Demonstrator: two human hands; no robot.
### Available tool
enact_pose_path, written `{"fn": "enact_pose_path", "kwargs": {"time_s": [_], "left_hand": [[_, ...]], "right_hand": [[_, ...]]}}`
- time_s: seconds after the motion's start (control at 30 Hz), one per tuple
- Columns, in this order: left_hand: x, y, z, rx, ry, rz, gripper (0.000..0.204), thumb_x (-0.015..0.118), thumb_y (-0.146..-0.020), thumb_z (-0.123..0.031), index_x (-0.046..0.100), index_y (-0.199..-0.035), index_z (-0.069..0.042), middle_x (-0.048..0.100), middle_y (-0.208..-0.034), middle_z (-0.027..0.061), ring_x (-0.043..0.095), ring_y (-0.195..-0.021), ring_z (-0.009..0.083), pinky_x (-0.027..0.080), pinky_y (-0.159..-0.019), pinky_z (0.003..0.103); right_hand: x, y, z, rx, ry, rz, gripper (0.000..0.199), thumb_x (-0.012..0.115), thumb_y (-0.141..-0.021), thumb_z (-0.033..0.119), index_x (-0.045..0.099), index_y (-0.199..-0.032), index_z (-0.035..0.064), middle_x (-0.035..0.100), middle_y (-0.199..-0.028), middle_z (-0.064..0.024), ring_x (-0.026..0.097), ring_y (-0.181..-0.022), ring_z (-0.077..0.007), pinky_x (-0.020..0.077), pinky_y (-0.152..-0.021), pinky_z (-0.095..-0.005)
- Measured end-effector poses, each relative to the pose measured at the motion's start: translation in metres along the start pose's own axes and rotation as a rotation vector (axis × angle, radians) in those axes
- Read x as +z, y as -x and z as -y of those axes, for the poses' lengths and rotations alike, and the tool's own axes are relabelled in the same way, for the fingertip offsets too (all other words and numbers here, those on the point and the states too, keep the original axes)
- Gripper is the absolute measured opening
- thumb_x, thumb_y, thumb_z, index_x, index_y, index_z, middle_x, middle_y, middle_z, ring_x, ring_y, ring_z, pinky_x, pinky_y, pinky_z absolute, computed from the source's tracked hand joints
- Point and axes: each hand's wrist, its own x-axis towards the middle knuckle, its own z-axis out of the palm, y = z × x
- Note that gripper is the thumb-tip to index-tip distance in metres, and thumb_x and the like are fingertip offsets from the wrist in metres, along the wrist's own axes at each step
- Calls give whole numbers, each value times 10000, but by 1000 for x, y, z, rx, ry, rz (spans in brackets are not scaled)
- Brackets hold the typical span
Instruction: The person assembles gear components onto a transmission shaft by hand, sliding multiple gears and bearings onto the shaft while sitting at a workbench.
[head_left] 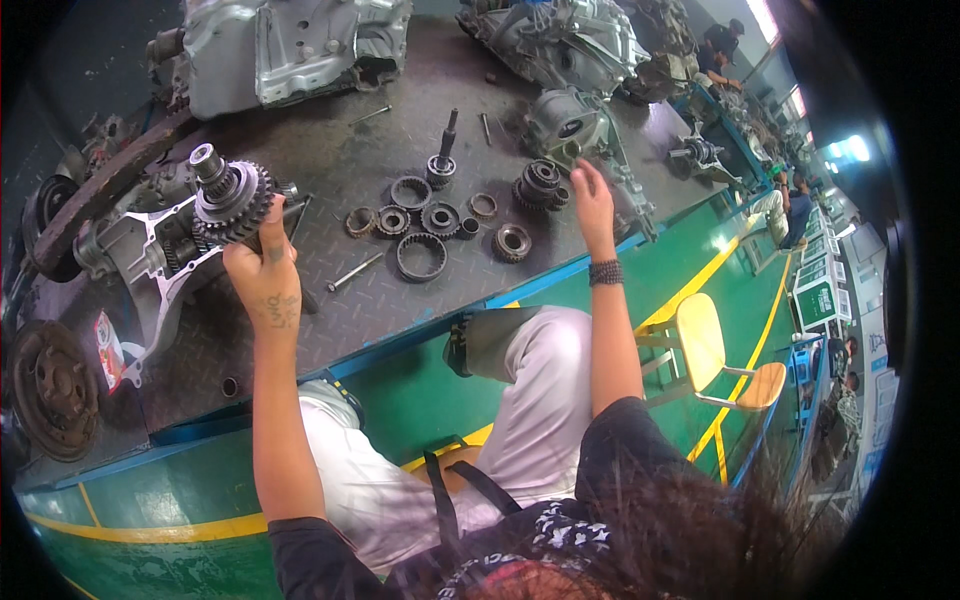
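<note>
far left: rusty brake disc (50, 388) lying flat at the surface (330, 300) edge, small red and white packet (107, 348) just beside it
housing: grey metal case (150, 250) on its side, left of the left hand
gear shaft: stack of toothed gears on a shaft (228, 195), upright, tilted slightly, above the case, top end free
left hand: left hand (268, 285) wrapped around the lower part of the gear shaft, fingers closed on it, thumb up by the gears
loose bolt: long bolt (355, 271) flat on the surface, right of the left hand
rings: gear rings and bearings (430, 225) spread in a loose cluster mid-surface, short upright shaft (443, 155) behind them
gear cluster: small stacked gear (540, 183) near the right hand
right hand: right hand (592, 200) raised above the surface edge, fingers loosely curled, holding nothing visible, beaded band on the wrist
back: two big gearbox casings (290, 45) along the far edge
right: yellow chair (715, 350) on the green floor
</note>
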Motion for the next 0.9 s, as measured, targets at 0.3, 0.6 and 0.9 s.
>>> {"fn": "enact_pose_path", "kwargs": {"time_s": [0.3,0.6,0.9], "left_hand": [[-2,-1,2,8,-45,5,293,695,-957,-257,638,-795,-19,469,-600,-43,402,-508,45,314,-477,240],[-1,-1,7,67,-84,5,329,624,-998,-356,651,-984,-29,375,-620,-82,299,-510,15,234,-455,220],[0,1,-1,8,2,-5,225,691,-957,-231,694,-913,-11,485,-628,-47,393,-523,41,307,-490,234]], "right_hand": [[-6,33,-7,136,605,300,768,775,-787,341,470,-1410,11,634,-1222,-242,582,-1166,-393,466,-1010,-445],[41,3,28,-257,394,142,725,748,-846,426,517,-1377,-10,600,-1297,-241,594,-1186,-375,466,-1010,-410],[36,-18,11,-37,40,-35,568,706,-901,447,641,-1248,2,678,-1187,-233,654,-1112,-345,484,-962,-386]]}}
